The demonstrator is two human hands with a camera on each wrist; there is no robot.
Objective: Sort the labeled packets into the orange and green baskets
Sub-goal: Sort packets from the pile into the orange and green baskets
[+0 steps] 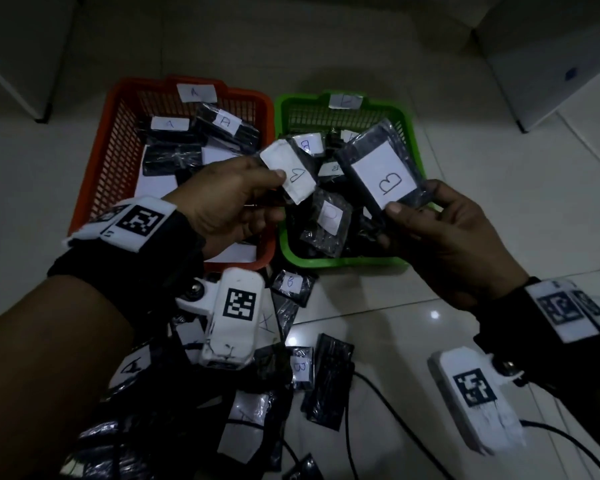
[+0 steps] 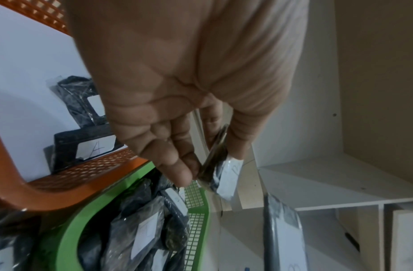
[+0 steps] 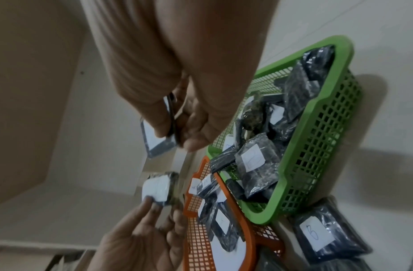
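Loose packets (image 1: 298,367) on floor nearest, some marked A, some B. L hand (image 1: 229,202) pinches small B packet (image 1: 291,174) above gap btwn baskets. R hand (image 1: 444,230) pinches bigger B packet (image 1: 381,171) over green basket (image 1: 333,262). Orange basket (image 1: 97,181) just left of it, holds A packets (image 1: 226,124).

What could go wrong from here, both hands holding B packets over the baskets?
1. The left hand pinches its B packet at the seam between the orange basket and green basket; released early, it might land among the A packets.
2. The right hand grips only a corner of its larger B packet, which could slip.
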